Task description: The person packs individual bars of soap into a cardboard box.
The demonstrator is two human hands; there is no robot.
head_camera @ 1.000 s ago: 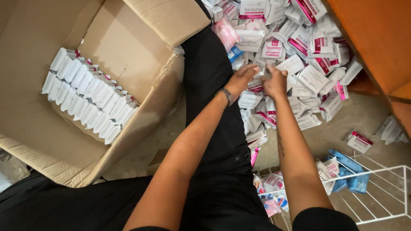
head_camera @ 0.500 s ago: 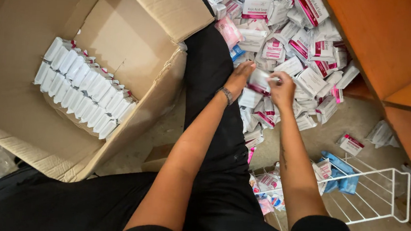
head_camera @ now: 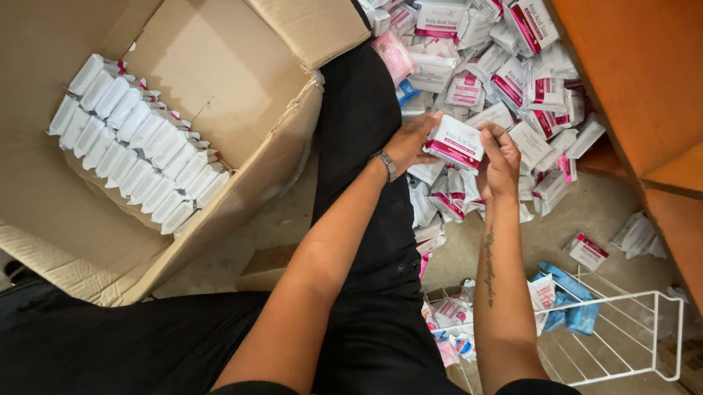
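1. Both hands have lifted off the pile since the earlier frame and now hold 1 small white-and-pink box [head_camera: 455, 142] between them, raised just above the pile of boxes [head_camera: 499, 58].
2. Left hand [head_camera: 410, 142] grips the box's left end, fingers curled around it; a bracelet [head_camera: 386, 164] sits at that wrist.
3. Right hand [head_camera: 500, 161] clasps the box's right end.
4. Just beyond the held box, the pile spreads across the floor beside an orange cabinet [head_camera: 674, 90].
5. Left of the held box, a big cardboard carton [head_camera: 23, 177] holds 2 neat rows of white boxes [head_camera: 131, 149].
6. Below and right of it lies a white wire rack [head_camera: 627, 340].
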